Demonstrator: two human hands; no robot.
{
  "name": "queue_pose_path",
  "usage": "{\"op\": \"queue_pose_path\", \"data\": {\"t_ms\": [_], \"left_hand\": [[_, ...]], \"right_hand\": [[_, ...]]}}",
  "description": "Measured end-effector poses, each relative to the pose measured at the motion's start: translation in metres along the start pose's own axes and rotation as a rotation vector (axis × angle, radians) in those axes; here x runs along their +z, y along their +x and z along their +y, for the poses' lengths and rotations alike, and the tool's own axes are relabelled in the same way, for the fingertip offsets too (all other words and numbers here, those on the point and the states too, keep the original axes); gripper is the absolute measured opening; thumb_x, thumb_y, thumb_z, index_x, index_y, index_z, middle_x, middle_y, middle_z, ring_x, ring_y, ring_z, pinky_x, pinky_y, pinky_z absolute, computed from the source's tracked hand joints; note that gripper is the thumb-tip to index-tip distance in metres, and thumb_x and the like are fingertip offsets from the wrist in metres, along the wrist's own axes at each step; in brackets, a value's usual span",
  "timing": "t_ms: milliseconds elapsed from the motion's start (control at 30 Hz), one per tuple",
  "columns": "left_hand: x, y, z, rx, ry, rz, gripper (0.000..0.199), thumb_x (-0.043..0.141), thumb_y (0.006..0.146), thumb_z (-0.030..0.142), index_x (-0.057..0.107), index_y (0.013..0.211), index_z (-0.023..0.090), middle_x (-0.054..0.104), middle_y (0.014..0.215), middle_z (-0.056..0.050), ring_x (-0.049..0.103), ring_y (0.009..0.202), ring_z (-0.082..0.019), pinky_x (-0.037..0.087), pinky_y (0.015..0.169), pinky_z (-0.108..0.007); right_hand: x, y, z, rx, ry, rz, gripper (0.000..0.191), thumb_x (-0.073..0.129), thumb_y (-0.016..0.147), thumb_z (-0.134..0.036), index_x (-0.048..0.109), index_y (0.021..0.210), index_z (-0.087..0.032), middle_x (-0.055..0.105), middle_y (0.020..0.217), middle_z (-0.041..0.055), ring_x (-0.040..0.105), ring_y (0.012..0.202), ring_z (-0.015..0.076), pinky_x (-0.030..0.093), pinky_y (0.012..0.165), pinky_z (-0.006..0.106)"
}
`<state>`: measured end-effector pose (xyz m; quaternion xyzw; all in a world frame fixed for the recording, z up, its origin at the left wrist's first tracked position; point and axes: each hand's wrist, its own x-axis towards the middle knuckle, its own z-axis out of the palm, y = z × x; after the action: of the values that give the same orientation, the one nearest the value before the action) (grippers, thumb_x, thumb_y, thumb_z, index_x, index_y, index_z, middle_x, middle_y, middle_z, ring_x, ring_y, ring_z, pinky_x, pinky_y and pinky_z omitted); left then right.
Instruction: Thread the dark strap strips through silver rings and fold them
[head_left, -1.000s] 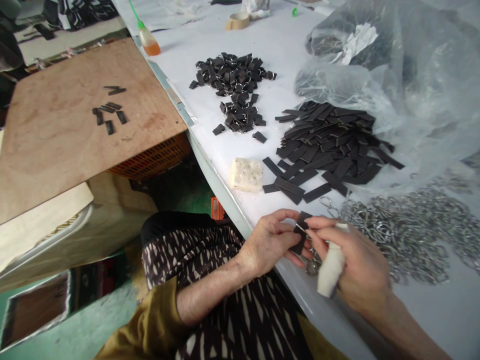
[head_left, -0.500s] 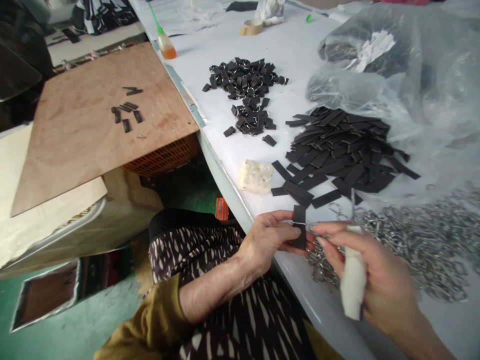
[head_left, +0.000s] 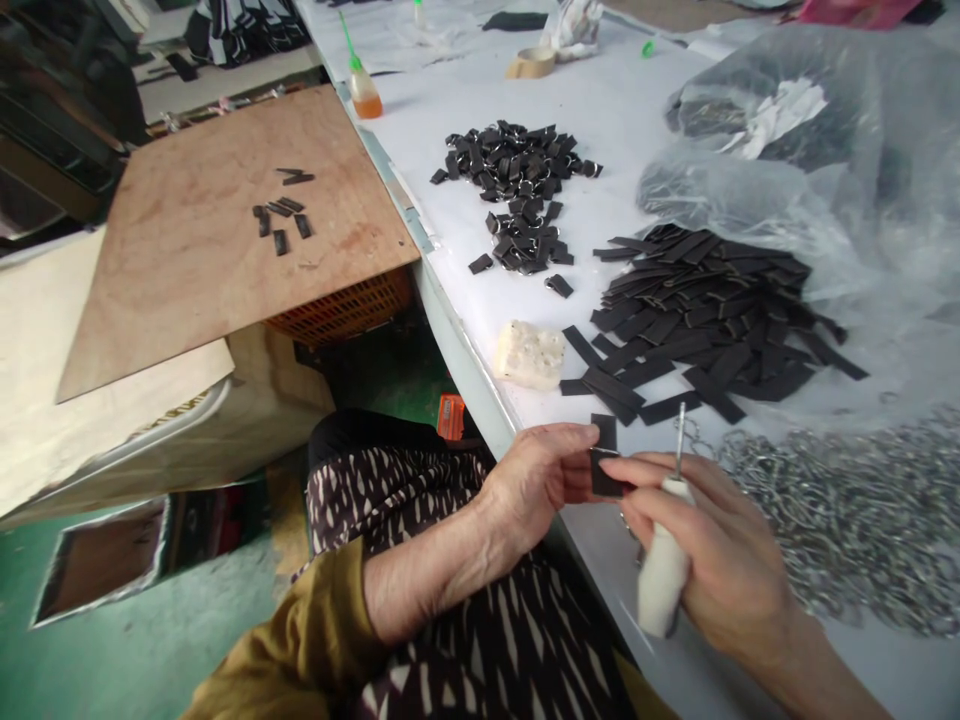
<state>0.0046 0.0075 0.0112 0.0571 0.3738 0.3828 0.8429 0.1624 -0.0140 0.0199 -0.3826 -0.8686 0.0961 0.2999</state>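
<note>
Head view: both hands are up at the near edge of the white worktop (head_left: 622, 110).
Left hand (head_left: 525, 485): closed on a flat black rectangular strip (head_left: 604, 432), thumb near its upper part.
Strip: held above the worktop edge, thin metal bar across its middle.
Right hand (head_left: 727, 560): gripping a white-handled tool (head_left: 663, 575), metal shaft pointing up; fingertips at the strip's lower part.
Loose strips: heap of flat black strips (head_left: 705, 310) just beyond the hands, a few spread toward the near side.
Tabs: pile of short folded black tabs with metal rings (head_left: 517, 165), farther back, left of the strips.
Block: cream pitted block (head_left: 529, 355) near the worktop edge, beside the strips.
Metal: heap of tangled silver metal loops (head_left: 855, 510), right side, beyond the right hand.
Bag: clear plastic bag (head_left: 810, 190) behind the strips.
Bottle: squeeze bottle with green nozzle and orange liquid (head_left: 365, 95), far left edge.
Board: brown wooden board (head_left: 225, 240) left of the worktop, small black pieces on it.
</note>
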Motion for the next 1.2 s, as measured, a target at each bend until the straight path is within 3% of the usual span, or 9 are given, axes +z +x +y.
{"op": "queue_pose_path", "data": {"t_ms": [100,167,367,467,633,800,1067,1200], "left_hand": [[-0.001,0.003,-0.002,0.009,0.020,0.070,0.024,0.072,0.058,0.028,0.056,0.066,0.013,0.057,0.056,0.000,0.055,0.049,-0.011,0.047,0.057,-0.028],[0.001,0.003,-0.003,0.048,0.061,0.077,0.023,0.072,0.058,0.026,0.053,0.062,0.013,0.053,0.052,0.003,0.053,0.046,-0.010,0.048,0.055,-0.027],[0.005,0.001,-0.011,0.165,0.173,0.054,0.020,0.064,0.070,0.030,0.056,0.068,0.012,0.060,0.057,-0.002,0.060,0.050,-0.013,0.050,0.062,-0.030],[0.006,0.000,-0.013,0.193,0.221,0.032,0.019,0.060,0.075,0.030,0.058,0.073,0.011,0.061,0.056,-0.003,0.060,0.051,-0.013,0.050,0.064,-0.029],[0.008,-0.003,-0.012,0.276,0.263,-0.038,0.025,0.061,0.076,0.034,0.061,0.076,0.010,0.061,0.059,-0.003,0.060,0.059,-0.013,0.049,0.068,-0.027],[0.009,-0.003,-0.011,0.260,0.265,0.021,0.019,0.069,0.069,0.025,0.064,0.076,0.008,0.063,0.062,-0.004,0.058,0.059,-0.011,0.047,0.067,-0.024],[0.005,-0.001,-0.010,0.292,0.321,0.009,0.017,0.063,0.074,0.027,0.063,0.076,0.011,0.065,0.067,-0.005,0.061,0.063,-0.014,0.047,0.071,-0.028],[0.003,-0.001,-0.012,0.316,0.370,-0.003,0.018,0.061,0.076,0.027,0.065,0.081,0.011,0.065,0.069,-0.005,0.060,0.067,-0.014,0.047,0.072,-0.028]], "right_hand": [[0.002,-0.003,-0.002,0.088,0.088,-0.023,0.025,0.055,0.074,-0.004,0.052,0.087,-0.025,0.064,0.100,0.0040,0.059,0.090,0.0212,0.048,0.076,0.040],[0.004,-0.003,-0.004,0.166,0.170,0.031,0.026,0.056,0.074,-0.005,0.051,0.090,-0.026,0.063,0.100,0.0037,0.059,0.090,0.0204,0.049,0.075,0.039],[0.006,0.012,-0.012,0.494,0.244,0.188,0.014,0.059,0.078,-0.016,0.051,0.087,-0.025,0.063,0.088,0.0029,0.062,0.076,0.0158,0.052,0.063,0.028],[0.002,0.020,-0.012,0.590,0.269,0.188,0.011,0.060,0.078,-0.024,0.052,0.085,-0.025,0.063,0.079,0.0022,0.062,0.067,0.0149,0.052,0.052,0.024],[-0.003,0.022,-0.006,0.663,0.364,0.145,0.011,0.061,0.077,-0.026,0.052,0.084,-0.025,0.062,0.076,0.0019,0.062,0.060,0.0145,0.051,0.045,0.023],[-0.001,0.019,-0.003,0.707,0.461,0.097,0.012,0.061,0.077,-0.025,0.051,0.084,-0.025,0.059,0.075,0.0011,0.060,0.055,0.0134,0.054,0.047,0.025],[-0.003,0.019,0.000,0.717,0.374,0.133,0.018,0.064,0.076,-0.027,0.053,0.090,-0.025,0.064,0.093,0.0036,0.063,0.071,0.0148,0.052,0.049,0.022],[-0.004,0.020,0.000,0.696,0.383,0.128,0.016,0.064,0.075,-0.027,0.053,0.087,-0.024,0.065,0.091,0.0032,0.065,0.074,0.0162,0.054,0.053,0.024]]}}
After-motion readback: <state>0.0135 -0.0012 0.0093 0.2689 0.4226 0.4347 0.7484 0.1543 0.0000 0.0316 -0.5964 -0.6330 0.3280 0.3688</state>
